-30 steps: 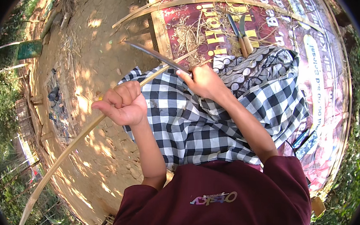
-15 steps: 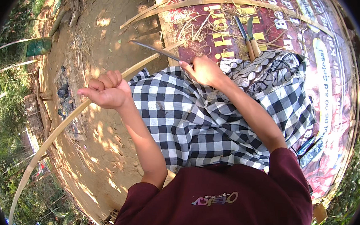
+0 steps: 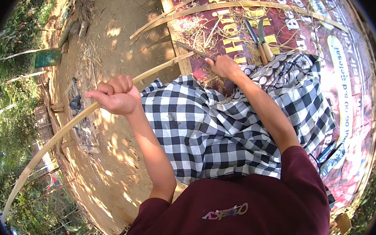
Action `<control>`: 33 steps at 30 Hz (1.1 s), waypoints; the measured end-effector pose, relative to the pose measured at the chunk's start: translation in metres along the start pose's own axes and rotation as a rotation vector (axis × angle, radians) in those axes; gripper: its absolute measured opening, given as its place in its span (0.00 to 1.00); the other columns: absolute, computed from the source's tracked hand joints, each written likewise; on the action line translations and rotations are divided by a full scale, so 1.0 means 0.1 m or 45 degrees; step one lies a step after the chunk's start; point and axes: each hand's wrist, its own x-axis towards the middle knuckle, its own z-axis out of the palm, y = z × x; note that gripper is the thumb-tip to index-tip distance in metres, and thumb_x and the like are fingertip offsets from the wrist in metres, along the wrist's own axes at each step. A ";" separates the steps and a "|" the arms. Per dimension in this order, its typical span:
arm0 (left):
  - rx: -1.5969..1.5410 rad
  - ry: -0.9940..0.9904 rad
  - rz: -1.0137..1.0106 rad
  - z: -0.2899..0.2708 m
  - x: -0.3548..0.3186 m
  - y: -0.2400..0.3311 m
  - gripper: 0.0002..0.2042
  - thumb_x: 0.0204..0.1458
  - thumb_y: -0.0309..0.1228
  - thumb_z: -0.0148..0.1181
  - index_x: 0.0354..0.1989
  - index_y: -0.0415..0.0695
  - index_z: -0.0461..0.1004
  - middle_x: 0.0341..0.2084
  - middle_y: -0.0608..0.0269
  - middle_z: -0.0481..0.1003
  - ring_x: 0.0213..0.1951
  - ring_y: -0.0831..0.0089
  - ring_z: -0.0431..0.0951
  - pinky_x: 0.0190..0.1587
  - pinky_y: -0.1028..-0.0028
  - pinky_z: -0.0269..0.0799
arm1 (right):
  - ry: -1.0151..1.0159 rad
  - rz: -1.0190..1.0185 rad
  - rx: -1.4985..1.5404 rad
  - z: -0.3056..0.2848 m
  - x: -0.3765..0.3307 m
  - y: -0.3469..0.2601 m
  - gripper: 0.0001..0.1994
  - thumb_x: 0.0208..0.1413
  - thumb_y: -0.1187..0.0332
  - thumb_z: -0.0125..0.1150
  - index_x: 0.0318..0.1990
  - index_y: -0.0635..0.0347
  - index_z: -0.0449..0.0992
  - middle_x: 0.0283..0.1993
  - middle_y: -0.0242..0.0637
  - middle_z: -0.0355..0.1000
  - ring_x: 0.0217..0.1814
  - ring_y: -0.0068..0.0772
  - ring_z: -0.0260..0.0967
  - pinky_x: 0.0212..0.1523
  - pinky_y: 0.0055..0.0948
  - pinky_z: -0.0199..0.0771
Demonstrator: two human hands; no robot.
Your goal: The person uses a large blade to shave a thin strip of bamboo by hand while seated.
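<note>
A long pale bamboo strip (image 3: pixel 69 127) passes through my closed left hand (image 3: pixel 118 95), curving down to the lower left. Its other end reaches over the wooden edge by my knees, where a small notch or ridge shows. My right hand (image 3: pixel 225 67) is closed around a knife (image 3: pixel 194 51), whose dark, narrow blade points left, just beyond the strip's end; its handle is hidden in my fingers. A black-and-white checked cloth (image 3: pixel 179 121) covers my lap. Bamboo shavings (image 3: pixel 207 36) lie scattered beyond my right hand.
Two knives with wooden handles (image 3: pixel 264 49) lie on the printed red banner (image 3: pixel 350 130) that covers the platform. Bent bamboo strips (image 3: pixel 250 4) cross its far side. Bare earth (image 3: pixel 114 45) spreads to the left, with a green container (image 3: pixel 48 58) farther off.
My right hand has moved away from me and slightly right with the knife, so the blade no longer crosses the strip in the same place. My left hand keeps its grip. The view has shifted slightly.
</note>
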 end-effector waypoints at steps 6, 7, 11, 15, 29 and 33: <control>-0.023 0.064 -0.028 -0.10 -0.04 -0.01 0.29 0.64 0.58 0.33 0.14 0.54 0.42 0.06 0.75 0.40 0.12 0.81 0.34 0.15 0.77 0.31 | -0.110 -0.452 0.325 -0.35 -0.46 -0.75 0.29 0.62 0.47 0.48 0.31 0.71 0.79 0.18 0.58 0.68 0.23 0.57 0.71 0.30 0.45 0.72; -0.020 -0.026 -0.017 -0.10 -0.01 -0.02 0.29 0.64 0.58 0.33 0.14 0.53 0.42 0.06 0.75 0.40 0.12 0.81 0.34 0.16 0.76 0.31 | -0.059 -0.570 0.391 -0.40 -0.49 -0.78 0.28 0.62 0.48 0.49 0.31 0.70 0.79 0.19 0.58 0.69 0.23 0.56 0.70 0.30 0.47 0.71; -0.033 -0.081 -0.047 -0.07 -0.09 0.03 0.30 0.64 0.59 0.33 0.14 0.53 0.42 0.06 0.75 0.40 0.12 0.81 0.34 0.16 0.76 0.31 | -0.076 -0.361 0.342 -0.27 -0.44 -0.58 0.37 0.60 0.39 0.44 0.30 0.75 0.78 0.21 0.63 0.70 0.28 0.62 0.74 0.38 0.49 0.75; -0.076 -0.137 -0.050 -0.07 -0.15 0.02 0.30 0.64 0.58 0.33 0.14 0.53 0.42 0.06 0.75 0.40 0.12 0.80 0.34 0.16 0.76 0.31 | -0.177 0.071 0.187 -0.02 -0.06 -0.16 0.39 0.61 0.38 0.40 0.28 0.74 0.79 0.22 0.63 0.72 0.30 0.60 0.75 0.42 0.49 0.75; -0.163 -0.473 -0.111 -0.02 -0.07 0.03 0.29 0.64 0.58 0.30 0.14 0.53 0.43 0.06 0.74 0.41 0.12 0.81 0.35 0.16 0.76 0.31 | -0.006 0.021 0.275 -0.09 -0.07 -0.15 0.43 0.61 0.37 0.38 0.21 0.77 0.76 0.24 0.66 0.72 0.36 0.62 0.76 0.46 0.49 0.74; -0.011 -0.211 -0.042 0.01 -0.03 0.02 0.29 0.64 0.58 0.32 0.15 0.53 0.42 0.06 0.75 0.40 0.12 0.81 0.35 0.16 0.76 0.32 | -0.306 -0.152 0.458 -0.22 -0.21 -0.56 0.43 0.60 0.36 0.38 0.21 0.77 0.75 0.26 0.68 0.72 0.36 0.61 0.75 0.42 0.49 0.74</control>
